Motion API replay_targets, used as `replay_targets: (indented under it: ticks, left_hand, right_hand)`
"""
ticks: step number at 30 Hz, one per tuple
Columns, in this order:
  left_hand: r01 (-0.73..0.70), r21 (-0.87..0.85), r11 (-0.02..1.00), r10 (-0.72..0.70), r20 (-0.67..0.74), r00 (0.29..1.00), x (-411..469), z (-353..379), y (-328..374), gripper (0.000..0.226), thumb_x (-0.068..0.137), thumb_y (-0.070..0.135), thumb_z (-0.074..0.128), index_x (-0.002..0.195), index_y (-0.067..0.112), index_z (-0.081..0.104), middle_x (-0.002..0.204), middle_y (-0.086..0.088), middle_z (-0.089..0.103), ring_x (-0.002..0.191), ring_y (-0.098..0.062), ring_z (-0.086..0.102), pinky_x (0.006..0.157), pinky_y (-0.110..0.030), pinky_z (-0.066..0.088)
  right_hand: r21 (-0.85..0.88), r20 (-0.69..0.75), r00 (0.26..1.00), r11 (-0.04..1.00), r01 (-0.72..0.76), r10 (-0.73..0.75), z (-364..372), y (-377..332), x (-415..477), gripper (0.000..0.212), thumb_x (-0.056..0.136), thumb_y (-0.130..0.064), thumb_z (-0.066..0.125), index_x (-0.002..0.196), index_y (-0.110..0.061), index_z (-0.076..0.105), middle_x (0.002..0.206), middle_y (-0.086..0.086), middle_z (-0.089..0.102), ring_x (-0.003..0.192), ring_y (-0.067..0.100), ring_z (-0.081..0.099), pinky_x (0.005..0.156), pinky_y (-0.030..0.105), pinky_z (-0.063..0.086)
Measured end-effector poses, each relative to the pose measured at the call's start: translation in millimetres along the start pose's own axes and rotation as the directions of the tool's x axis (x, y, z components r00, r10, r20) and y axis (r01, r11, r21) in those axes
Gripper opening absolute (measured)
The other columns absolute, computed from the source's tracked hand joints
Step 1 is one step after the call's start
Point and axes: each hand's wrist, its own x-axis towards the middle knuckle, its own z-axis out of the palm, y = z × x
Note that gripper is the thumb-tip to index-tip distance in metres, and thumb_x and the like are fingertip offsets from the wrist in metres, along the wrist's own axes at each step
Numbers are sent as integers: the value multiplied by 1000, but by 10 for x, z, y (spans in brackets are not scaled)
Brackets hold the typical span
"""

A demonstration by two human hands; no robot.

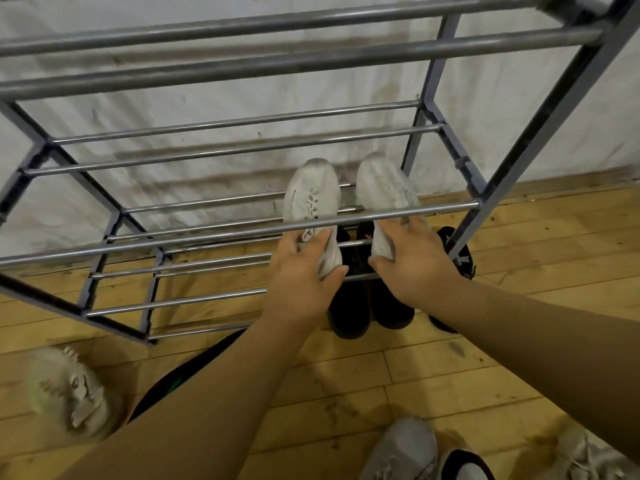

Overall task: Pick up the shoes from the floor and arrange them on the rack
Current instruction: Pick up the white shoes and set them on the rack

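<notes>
A grey metal shoe rack (221, 232) with several tiers of bars stands against a white wall. Two white sneakers lie toes-to-wall on a middle tier at the right. My left hand (304, 271) grips the heel of the left white sneaker (310, 195). My right hand (412, 261) holds the heel of the right white sneaker (384, 192). A pair of black shoes (367, 306) sits on the lowest tier beneath them. A black shoe with white lettering (459, 252) is at the rack's right post.
On the wooden floor (346, 382) lie a pale sneaker with green trim (69, 393) at the left, a grey sneaker (405, 448) and a black-rimmed shoe (465, 465) at the bottom, and another pale shoe (581, 455) at the bottom right. Dark clothing (180, 372) shows under my left arm.
</notes>
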Motion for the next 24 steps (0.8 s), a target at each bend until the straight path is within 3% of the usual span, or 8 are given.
replay_targets:
  ticks: [3,5,8,14,17,20,22,24]
  left_hand:
    - [20,-79,997,-15,72,997,58,101,179,84,88,51,75,159,33,35,161,0,22,147,-24,32,119,-38,37]
    - [-51,-56,997,60,175,983,58,109,165,89,87,49,75,161,36,28,165,4,16,150,-21,26,117,-27,29]
    - [-142,42,989,125,276,953,45,33,9,90,89,47,72,163,39,20,171,6,9,155,-21,19,121,-31,26]
    - [-108,2,994,103,270,957,23,54,159,86,93,44,71,163,36,22,173,4,8,156,-21,18,120,-30,25]
    - [-101,29,994,90,272,958,12,55,188,93,90,45,75,163,38,18,173,6,5,156,-21,19,119,-31,26]
    - [-119,78,990,89,313,945,-87,-24,58,101,87,48,77,162,46,10,173,10,-4,158,-23,14,122,-39,28]
    - [-131,102,986,99,277,956,-266,-63,-6,97,88,48,76,161,45,12,172,5,1,157,-25,17,123,-46,31]
    - [-162,162,973,128,203,971,-510,-34,-63,90,88,48,74,160,40,21,168,-4,15,153,-28,24,120,-51,34]
  right_hand:
    - [-35,-10,1000,999,19,-19,-63,-8,50,71,96,-46,52,158,-37,20,160,17,29,142,45,31,116,56,30]
    - [-63,44,999,998,-3,6,-16,22,50,68,95,-53,41,158,-39,18,161,18,25,143,49,27,117,59,27]
    - [-95,94,995,995,-24,33,50,65,31,65,101,-52,41,160,-37,17,167,17,12,149,49,13,123,57,16]
    - [-68,97,995,998,3,3,-69,-17,-47,62,104,-45,40,161,-35,18,168,15,10,151,45,8,125,55,12]
    - [-39,71,994,995,91,-89,-194,34,-321,56,106,-34,40,160,-30,25,168,11,13,153,37,14,125,48,18]
    - [-41,10,984,984,176,-175,-313,251,-778,53,101,-29,57,153,-23,44,161,3,34,148,23,31,115,29,27]
    - [-50,17,981,980,194,-193,-312,464,-1016,48,96,-27,66,143,-19,56,147,2,49,136,19,44,111,26,33]
    - [-57,70,991,992,115,-111,-262,681,-1143,42,95,-27,68,135,-18,61,136,2,55,126,20,51,102,26,38]
